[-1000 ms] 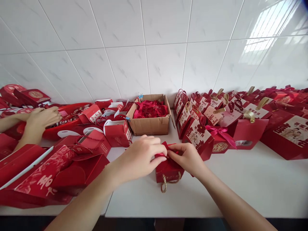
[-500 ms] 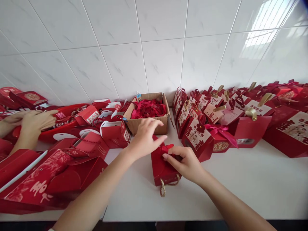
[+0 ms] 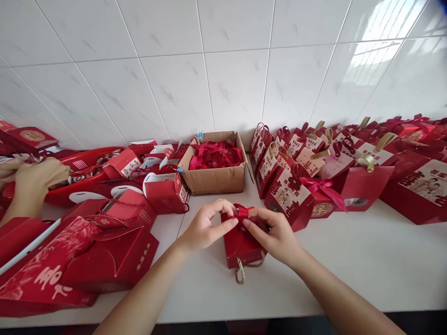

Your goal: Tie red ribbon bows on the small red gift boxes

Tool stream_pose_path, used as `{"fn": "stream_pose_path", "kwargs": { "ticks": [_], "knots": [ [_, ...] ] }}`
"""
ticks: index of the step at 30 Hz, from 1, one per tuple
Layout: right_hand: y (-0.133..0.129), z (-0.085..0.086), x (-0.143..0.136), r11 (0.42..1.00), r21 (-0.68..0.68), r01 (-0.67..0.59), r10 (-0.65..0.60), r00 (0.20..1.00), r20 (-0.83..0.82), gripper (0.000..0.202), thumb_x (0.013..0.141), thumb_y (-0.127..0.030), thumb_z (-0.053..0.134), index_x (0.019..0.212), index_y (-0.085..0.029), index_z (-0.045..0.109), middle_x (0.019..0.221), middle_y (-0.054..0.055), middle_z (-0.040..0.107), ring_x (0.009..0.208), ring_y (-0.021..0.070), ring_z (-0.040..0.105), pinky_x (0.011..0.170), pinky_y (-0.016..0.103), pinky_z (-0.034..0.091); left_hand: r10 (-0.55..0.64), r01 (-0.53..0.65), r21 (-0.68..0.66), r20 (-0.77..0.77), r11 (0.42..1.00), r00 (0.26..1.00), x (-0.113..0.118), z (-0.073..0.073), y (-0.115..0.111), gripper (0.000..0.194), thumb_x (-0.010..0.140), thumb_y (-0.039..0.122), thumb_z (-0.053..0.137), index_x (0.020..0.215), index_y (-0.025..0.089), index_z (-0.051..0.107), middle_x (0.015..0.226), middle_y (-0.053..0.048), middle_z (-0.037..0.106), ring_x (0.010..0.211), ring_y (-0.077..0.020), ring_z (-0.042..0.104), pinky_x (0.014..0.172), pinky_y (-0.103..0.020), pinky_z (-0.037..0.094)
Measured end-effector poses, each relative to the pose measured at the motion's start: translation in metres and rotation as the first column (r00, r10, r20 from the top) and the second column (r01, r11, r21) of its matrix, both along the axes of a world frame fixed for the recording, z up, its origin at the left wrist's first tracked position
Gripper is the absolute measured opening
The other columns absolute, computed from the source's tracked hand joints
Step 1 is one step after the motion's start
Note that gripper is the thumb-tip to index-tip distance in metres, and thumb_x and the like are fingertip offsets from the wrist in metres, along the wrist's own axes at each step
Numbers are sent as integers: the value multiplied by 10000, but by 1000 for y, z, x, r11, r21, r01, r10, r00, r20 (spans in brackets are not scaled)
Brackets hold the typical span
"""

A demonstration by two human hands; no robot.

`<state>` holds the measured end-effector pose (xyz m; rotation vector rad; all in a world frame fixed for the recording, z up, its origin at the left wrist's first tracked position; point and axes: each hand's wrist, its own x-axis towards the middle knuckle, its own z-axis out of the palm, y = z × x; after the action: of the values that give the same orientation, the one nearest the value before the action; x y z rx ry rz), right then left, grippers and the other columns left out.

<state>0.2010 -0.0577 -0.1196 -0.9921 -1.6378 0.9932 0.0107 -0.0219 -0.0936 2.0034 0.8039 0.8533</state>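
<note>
A small red gift box (image 3: 242,249) lies on the white table in front of me, its twisted gold cord handle (image 3: 240,274) toward me. On its top sits a red ribbon bow (image 3: 241,213). My left hand (image 3: 209,225) pinches the bow's left side between thumb and fingers. From the other side my right hand (image 3: 272,230) grips the bow's right part, its thumb and forefinger closed. Fingers partly cover the ribbon, so the knot is hard to make out.
Behind the gift box stands a cardboard box (image 3: 213,180) full of red ribbons (image 3: 218,154). Finished-looking red gift boxes (image 3: 289,193) crowd the right. Open red boxes (image 3: 115,251) fill the left, near a red tray (image 3: 89,160) of sweets, where another person's hands (image 3: 38,174) work.
My left hand has come down from above the gift box's far end to the bow and closed on it. My right hand stays at the bow. The other person's hands moved left in view.
</note>
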Motion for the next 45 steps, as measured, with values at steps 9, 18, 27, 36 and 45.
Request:
{"fn": "stream_pose_path", "kwargs": {
  "ticks": [9, 18, 27, 36, 45],
  "knots": [
    [-5, -4, -1, 995, 41, 86, -87, 996, 31, 154, 869, -308, 553, 858, -186, 647, 645, -7, 568, 523, 97, 415, 471, 218, 323, 174, -166, 108, -73, 980, 982, 10, -8, -12, 162, 800, 275, 605, 879, 189, 493, 881, -33, 571, 842, -175, 524, 793, -323, 432],
    [-5, -10, -2, 983, 141, 120, -122, 993, 7, 267, 878, -230, 555, 1144, -250, 542, 845, -3, 707, 552, 100, 547, 497, 215, 426, 207, -211, 98, 51, 973, 977, 13, -15, -9, 128, 767, 246, 653, 741, 166, 556, 789, -31, 615, 782, -160, 572, 773, -307, 454],
    [-8, -7, -1, 930, 347, 124, -176, 976, 125, 228, 866, -162, 567, 1067, -187, 672, 910, 47, 701, 764, 134, 641, 652, 231, 529, 175, -182, 91, 81, 979, 981, 12, -15, -9, 123, 777, 224, 650, 724, 167, 555, 809, -39, 631, 818, -171, 600, 809, -325, 465],
    [-10, -11, 0, 882, 437, 178, -276, 945, 174, 202, 815, -173, 645, 1002, -189, 720, 912, 63, 607, 737, 130, 605, 584, 229, 517, 176, -184, 174, 56, 967, 983, 11, -18, -8, 128, 771, 238, 678, 724, 174, 579, 816, -38, 659, 847, -181, 616, 849, -342, 442],
    [-9, -5, 5, 964, 182, 194, -228, 954, 194, 149, 849, -277, 596, 876, -214, 728, 859, 60, 602, 705, 156, 582, 577, 276, 501, 158, -146, 242, -34, 959, 987, 9, -11, -10, 58, 781, 204, 651, 766, 185, 598, 826, -22, 667, 848, -177, 602, 874, -342, 398]
  ]
}}
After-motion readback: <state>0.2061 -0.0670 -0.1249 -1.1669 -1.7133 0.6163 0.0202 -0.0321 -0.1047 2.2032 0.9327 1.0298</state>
